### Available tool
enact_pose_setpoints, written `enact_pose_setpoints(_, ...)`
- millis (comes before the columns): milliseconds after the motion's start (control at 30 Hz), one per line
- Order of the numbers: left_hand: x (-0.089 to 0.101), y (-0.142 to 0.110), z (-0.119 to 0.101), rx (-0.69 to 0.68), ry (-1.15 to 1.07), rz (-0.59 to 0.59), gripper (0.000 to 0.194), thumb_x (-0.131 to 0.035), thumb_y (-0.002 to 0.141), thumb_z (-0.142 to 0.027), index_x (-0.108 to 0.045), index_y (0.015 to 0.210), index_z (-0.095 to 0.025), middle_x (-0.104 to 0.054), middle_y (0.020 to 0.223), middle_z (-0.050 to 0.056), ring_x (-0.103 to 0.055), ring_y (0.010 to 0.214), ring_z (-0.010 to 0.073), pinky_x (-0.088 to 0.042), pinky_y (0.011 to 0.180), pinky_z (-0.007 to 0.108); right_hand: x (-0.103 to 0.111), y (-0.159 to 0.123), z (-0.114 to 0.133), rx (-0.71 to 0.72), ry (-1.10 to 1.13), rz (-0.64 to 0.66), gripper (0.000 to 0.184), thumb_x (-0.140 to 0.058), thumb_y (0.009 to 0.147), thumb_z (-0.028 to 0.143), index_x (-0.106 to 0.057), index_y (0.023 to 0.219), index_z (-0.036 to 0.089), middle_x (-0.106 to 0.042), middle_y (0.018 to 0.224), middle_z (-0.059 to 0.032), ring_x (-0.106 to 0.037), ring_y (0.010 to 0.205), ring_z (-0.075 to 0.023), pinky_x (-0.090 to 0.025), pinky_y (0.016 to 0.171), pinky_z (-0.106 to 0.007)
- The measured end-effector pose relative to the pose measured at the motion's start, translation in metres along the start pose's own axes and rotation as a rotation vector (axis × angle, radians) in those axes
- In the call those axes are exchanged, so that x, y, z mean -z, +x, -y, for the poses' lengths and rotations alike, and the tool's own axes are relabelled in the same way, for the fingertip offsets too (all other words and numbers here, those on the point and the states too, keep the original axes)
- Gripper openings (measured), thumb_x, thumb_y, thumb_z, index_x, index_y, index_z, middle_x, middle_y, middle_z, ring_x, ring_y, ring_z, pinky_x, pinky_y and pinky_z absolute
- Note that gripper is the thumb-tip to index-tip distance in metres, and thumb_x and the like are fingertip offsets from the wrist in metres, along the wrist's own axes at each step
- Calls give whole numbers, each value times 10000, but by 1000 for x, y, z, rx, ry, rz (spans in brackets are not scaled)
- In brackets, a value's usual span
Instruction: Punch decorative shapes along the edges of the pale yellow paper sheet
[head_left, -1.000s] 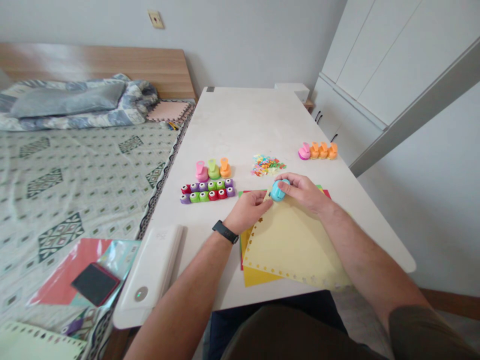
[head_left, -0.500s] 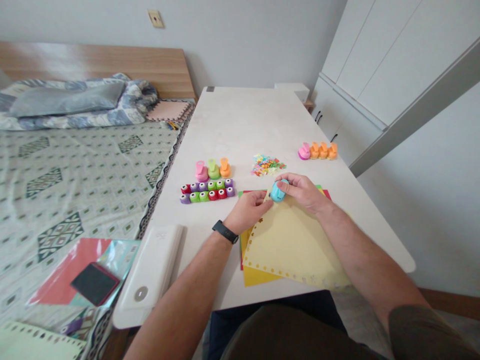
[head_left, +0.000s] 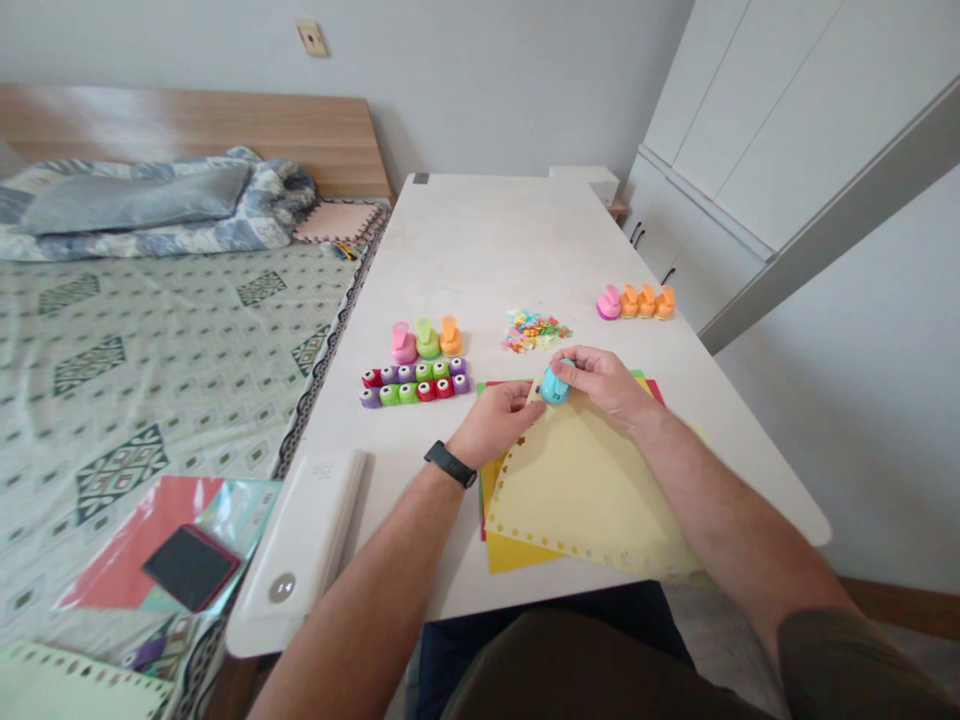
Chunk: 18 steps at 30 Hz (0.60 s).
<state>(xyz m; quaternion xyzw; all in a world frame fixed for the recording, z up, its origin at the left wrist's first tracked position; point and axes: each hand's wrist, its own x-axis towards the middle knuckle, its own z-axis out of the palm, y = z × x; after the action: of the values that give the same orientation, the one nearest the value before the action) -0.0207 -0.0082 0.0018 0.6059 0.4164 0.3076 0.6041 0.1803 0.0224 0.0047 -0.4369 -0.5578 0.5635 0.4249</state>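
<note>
A light blue craft punch (head_left: 555, 383) sits at the far left corner of a pale yellow sheet of paper (head_left: 592, 480). My right hand (head_left: 600, 382) is closed around the punch, its thumb on top. My left hand (head_left: 506, 415) pinches the sheet's left edge just beside the punch. Small shaped holes run along the sheet's left and near edges. Beneath it lie coloured sheets (head_left: 514, 555), with yellow, red and green edges showing. What sits inside the punch's slot is hidden.
Several small punches (head_left: 416, 384) stand in two rows at the left, with three larger punches (head_left: 427, 340) behind. Paper cutouts (head_left: 534, 331) lie in a pile beyond my hands. More punches (head_left: 636, 302) stand at the right. A white machine (head_left: 300, 540) lies along the table's left edge.
The blue punch has tilted and shifted very slightly to the left in my right hand. My left hand keeps its hold on the paper's edge.
</note>
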Motion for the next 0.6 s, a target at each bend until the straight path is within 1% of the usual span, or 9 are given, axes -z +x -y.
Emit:
enact_pose_setpoints(67,0,0,0,-5,-1,0,357,-631,884,-370,-699,1132,-122,-720,801,29,-554,570,87,-367,486,177,0,-1,2,18,-23,7,388,-801,773,500,-708,1010,208,-741,917,-49,-653,796,-187,-514,779,-335)
enact_pose_setpoints(167,0,0,0,1,-49,17,352,-635,886,-356,-693,1148,-129,-754,895,58,-651,673,126,-461,554,198,0,-3,4,29,-50,12,395,-787,786,508,-703,1033,211,-739,929,-47,-649,808,-188,-513,786,-337)
enact_pose_setpoints(300,-1,0,2,23,-167,38,340,-653,877,-352,-690,1150,-152,-768,943,69,-714,759,166,-555,654,248,3,0,1,32,-45,-52,397,-777,786,535,-705,1012,217,-734,903,-45,-651,787,-187,-530,778,-339)
enact_pose_setpoints(500,-1,0,4,46,-240,42,361,-695,849,-384,-688,1136,-165,-771,979,70,-733,772,175,-589,694,276,13,10,-8,60,68,-224,397,-755,793,568,-706,975,218,-727,868,-46,-667,767,-196,-574,769,-371)
enact_pose_setpoints(600,-1,0,6,67,-234,26,378,-706,839,-394,-685,1140,-166,-772,990,80,-739,788,190,-588,674,275,18,13,-11,61,87,-266,402,-767,775,574,-710,960,222,-728,857,-41,-665,742,-190,-583,746,-368)
